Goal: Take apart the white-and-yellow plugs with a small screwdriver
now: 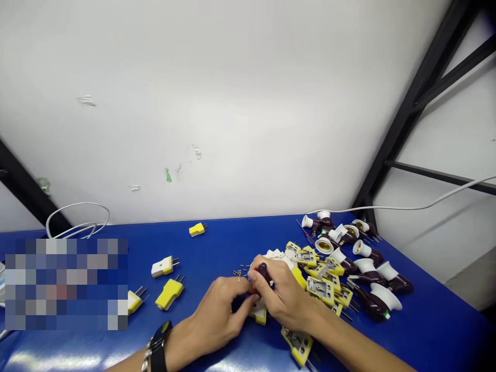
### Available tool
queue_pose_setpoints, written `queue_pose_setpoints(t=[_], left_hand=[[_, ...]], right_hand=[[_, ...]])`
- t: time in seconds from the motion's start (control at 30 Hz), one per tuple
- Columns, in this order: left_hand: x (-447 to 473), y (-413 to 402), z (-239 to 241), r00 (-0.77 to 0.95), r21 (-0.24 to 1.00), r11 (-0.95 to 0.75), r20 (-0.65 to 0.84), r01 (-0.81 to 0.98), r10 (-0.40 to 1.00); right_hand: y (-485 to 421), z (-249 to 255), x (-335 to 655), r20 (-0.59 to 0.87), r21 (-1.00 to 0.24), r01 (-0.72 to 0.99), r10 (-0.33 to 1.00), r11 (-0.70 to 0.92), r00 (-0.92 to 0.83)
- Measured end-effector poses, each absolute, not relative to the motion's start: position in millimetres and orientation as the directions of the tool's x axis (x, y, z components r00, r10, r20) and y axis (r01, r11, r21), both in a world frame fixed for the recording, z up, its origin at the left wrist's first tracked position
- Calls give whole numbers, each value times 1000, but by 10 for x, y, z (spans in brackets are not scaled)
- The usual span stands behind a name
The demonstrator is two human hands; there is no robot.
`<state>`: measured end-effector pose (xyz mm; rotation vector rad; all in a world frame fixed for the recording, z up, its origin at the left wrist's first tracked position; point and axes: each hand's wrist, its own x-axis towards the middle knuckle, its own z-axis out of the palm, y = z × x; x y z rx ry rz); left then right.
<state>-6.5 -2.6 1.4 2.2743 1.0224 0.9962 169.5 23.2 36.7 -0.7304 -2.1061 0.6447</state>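
My right hand (281,292) is closed around the dark, rounded handle of a screwdriver (263,269), held upright. Its tip is hidden between my hands. Below it sits a white and yellow plug (259,314), mostly covered by my fingers. My left hand (225,302) is closed, its thumb and forefinger pinched at the plug close under the screwdriver. Small screws (237,272) lie just beyond my left fingers. Beside my right hand is a heap of open yellow plug halves (321,290) with metal parts inside. One more open plug half (297,345) lies below my right wrist.
Dark purple lamp holders with white rims (383,297) crowd the blue table's right side, near a thin second screwdriver (306,232). Closed plugs (169,293) lie scattered at left. A white cable (77,206) loops at back left. Black metal bars (403,119) rise at right. A blurred patch covers the lower left.
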Motion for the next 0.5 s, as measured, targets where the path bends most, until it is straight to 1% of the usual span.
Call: queue_pose_setpoints(t=[0.07, 0.13, 0.2, 0.27, 0.37, 0.43, 0.5], left_hand=[[-77, -33, -61, 465, 592, -660, 473, 462, 749], [-91, -45, -113, 468, 561, -680, 494, 473, 733], [-94, -54, -129, 462, 557, -673, 490, 486, 739], [-84, -57, -118, 459, 570, -656, 470, 494, 754], [-63, -52, -94, 460, 590, -635, 441, 499, 770], [-57, -49, -85, 460, 611, -619, 421, 493, 782], [-59, -49, -75, 462, 638, -606, 406, 475, 789]], right_hand=[[234, 377, 1709, 564, -640, 248, 664, 727, -491], [223, 390, 1715, 635, -627, 210, 648, 750, -420], [203, 413, 1712, 702, -598, 195, 625, 778, -341], [183, 439, 1702, 742, -553, 209, 591, 806, -316], [158, 462, 1693, 745, -533, 219, 576, 817, -336], [146, 467, 1693, 722, -562, 209, 598, 800, -348], [132, 476, 1695, 680, -616, 182, 634, 767, -368]])
